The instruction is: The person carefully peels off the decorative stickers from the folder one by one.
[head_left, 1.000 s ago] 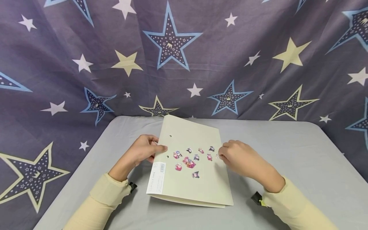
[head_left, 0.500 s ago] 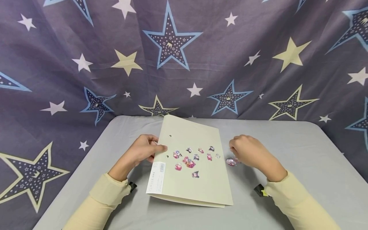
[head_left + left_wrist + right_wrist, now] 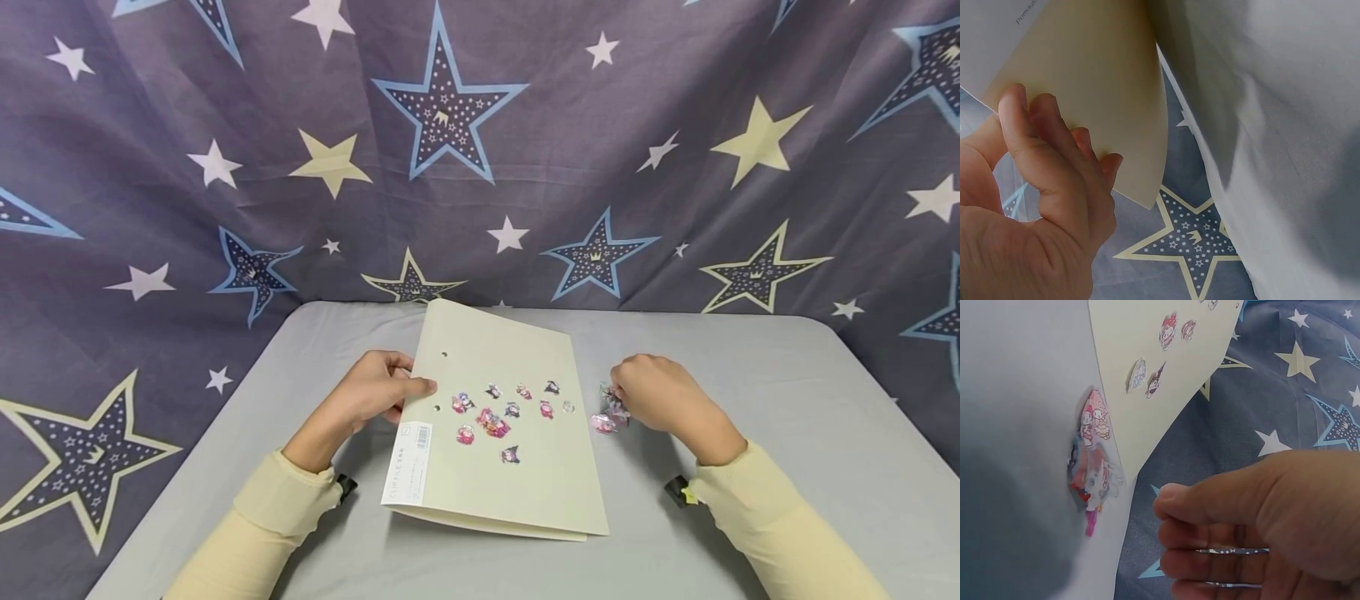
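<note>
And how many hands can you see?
2: the left hand holds the left edge of the folder; the right hand is near the loose stickers on the table. No others show.

On the pale grey, cloth-covered table [image 3: 787, 408], we see shiny, pink-printed cut-out stickers [image 3: 604, 423] heaped beside a cream rectangular folder [image 3: 495, 342].

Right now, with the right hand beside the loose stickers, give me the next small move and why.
Probably pinch one from the pile of loose stickers with the right hand: they lie on the table beside the folder, close to that hand, and no sticker shows between its fingers. The left hand grips the folder's edge.
</note>
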A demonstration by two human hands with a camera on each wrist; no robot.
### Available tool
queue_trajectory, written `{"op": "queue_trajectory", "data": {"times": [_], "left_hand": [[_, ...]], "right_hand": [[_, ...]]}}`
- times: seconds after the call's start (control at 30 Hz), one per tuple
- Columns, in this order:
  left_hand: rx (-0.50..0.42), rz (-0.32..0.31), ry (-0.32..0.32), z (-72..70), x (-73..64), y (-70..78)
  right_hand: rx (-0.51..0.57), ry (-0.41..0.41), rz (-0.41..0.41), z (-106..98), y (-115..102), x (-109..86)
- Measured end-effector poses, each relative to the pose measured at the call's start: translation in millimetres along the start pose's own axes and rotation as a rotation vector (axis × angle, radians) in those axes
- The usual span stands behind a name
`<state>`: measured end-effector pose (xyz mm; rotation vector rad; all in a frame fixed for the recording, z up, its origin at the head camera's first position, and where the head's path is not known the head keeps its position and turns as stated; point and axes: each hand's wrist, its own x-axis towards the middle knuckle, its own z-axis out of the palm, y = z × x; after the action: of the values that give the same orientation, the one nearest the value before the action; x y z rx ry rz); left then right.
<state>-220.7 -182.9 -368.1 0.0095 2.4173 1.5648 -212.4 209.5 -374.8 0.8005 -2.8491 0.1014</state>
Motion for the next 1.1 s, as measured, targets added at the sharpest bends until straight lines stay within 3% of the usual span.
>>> {"op": "queue_trajectory", "data": {"times": [0.37,0.73,1.1], "left_hand": [[0.012,0.006,0.008,-0.9,0.9,-1.0],[0.004,0.003,0.005,-0.7,1.3,-0.7],[0.002,0.006,0.004,-0.9,1.5,-2.8]], "right_hand": [[0.010,-0.005,0.005,5,-2,3.6],[-0.035,0.073,-0.062,17,-15,7.9],[-0.032,0.074,-0.102,31,-26,12.6]]}}
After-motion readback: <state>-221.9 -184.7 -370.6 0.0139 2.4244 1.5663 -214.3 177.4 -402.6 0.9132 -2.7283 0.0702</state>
